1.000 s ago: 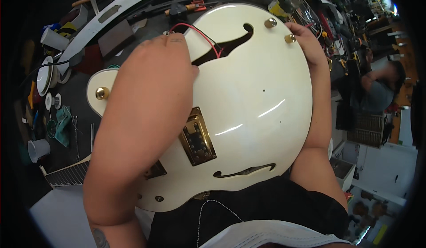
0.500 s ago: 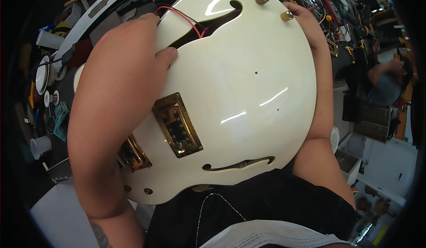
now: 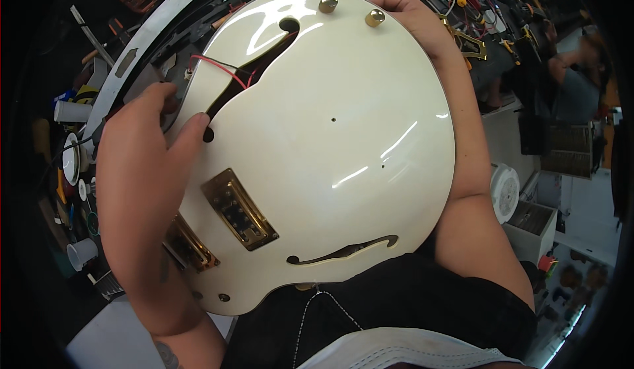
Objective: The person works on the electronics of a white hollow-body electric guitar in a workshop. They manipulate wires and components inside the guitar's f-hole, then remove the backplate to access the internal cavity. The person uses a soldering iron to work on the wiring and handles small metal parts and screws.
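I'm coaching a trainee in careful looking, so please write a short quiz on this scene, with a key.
1. Multiple choice: through which opening in the glossy cream guitar body do the thin red wires run?
a) the dark f-shaped hole nearer the person
b) the dark f-shaped hole farther from the person
c) a small screw hole mid-body

2. True or false: the two shiny gold cylindrical metal knobs are closer to the right grip than to the left grip.

3. Count: how many rectangular gold-framed pickups show on the body?

Key: 1 b; 2 true; 3 two.
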Demonstrator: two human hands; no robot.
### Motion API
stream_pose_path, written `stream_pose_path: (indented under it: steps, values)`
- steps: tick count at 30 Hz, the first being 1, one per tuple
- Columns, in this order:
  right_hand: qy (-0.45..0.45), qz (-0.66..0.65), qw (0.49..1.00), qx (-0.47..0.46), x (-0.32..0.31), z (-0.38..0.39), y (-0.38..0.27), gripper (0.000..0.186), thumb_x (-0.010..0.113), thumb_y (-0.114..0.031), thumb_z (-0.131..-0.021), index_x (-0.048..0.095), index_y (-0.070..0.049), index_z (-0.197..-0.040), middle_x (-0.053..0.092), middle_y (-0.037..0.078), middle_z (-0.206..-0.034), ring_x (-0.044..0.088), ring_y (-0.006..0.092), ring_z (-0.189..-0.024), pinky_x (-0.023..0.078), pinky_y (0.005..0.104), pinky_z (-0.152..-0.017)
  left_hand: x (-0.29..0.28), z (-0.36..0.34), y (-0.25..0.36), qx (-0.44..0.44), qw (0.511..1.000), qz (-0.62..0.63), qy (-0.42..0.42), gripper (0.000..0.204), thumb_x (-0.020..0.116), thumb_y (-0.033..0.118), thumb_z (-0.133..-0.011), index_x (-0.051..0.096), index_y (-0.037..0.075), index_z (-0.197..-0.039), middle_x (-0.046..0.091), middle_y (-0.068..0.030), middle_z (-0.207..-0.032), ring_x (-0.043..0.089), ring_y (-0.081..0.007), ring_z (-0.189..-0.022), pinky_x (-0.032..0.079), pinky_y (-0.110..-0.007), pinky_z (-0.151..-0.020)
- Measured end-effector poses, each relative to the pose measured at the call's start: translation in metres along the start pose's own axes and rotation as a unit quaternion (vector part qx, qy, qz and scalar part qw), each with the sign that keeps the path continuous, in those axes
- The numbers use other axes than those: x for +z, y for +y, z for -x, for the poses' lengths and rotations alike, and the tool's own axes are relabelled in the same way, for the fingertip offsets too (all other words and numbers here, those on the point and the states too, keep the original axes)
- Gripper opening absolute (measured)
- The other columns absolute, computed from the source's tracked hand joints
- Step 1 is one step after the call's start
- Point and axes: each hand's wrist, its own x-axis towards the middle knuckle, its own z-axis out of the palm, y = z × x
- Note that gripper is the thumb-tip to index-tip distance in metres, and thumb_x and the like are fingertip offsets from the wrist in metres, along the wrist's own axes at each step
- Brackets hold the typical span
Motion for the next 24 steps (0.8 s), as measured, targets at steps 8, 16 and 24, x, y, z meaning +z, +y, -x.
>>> stream_pose_path:
  steps: [8, 16, 24]
  values:
    - [-0.037, 0.039, 0.998, 0.028, -0.013, -0.011, 0.013, 0.029, 0.075, -0.017, -0.094, 0.077, -0.005, -0.12, 0.078, 0.002, -0.105, 0.071, 0.01, -0.092, 0.056, 0.0285, -0.083, -0.07, 0.01, -0.006, 0.022, 0.998, 0.051, 0.029, 0.036, 0.076, 0.013, -0.099, 0.069, -0.007, -0.128, 0.078, -0.0159, -0.108, 0.074, -0.0199, -0.096, 0.057, -0.032, -0.086]
    - [-0.077, -0.041, 0.994, 0.071, -0.008, -0.013, 0.005, 0.031, 0.065, -0.004, -0.097, 0.069, 0.001, -0.127, 0.077, 0.007, -0.105, 0.075, 0.0129, -0.084, 0.061, 0.0263, -0.075, -0.181, 0.127, -0.066, -0.035, 0.908, 0.05, 0.415, 0.036, 0.066, 0.019, -0.106, 0.068, -0.006, -0.131, 0.077, -0.0146, -0.111, 0.072, -0.0184, -0.102, 0.056, -0.03, -0.091]
    - [-0.07, -0.064, 0.995, 0.03, -0.015, -0.022, 0.02, 0.023, 0.07, -0.01, -0.101, 0.07, 0.0, -0.121, 0.078, 0.008, -0.1, 0.075, 0.013, -0.08, 0.061, 0.0262, -0.071, -0.11, 0.106, -0.221, -0.178, 0.981, -0.065, -0.051, 0.022, 0.075, 0.011, -0.09, 0.077, 0.002, -0.11, 0.078, -0.0157, -0.1, 0.076, -0.0291, -0.096, 0.058, -0.039, -0.087]
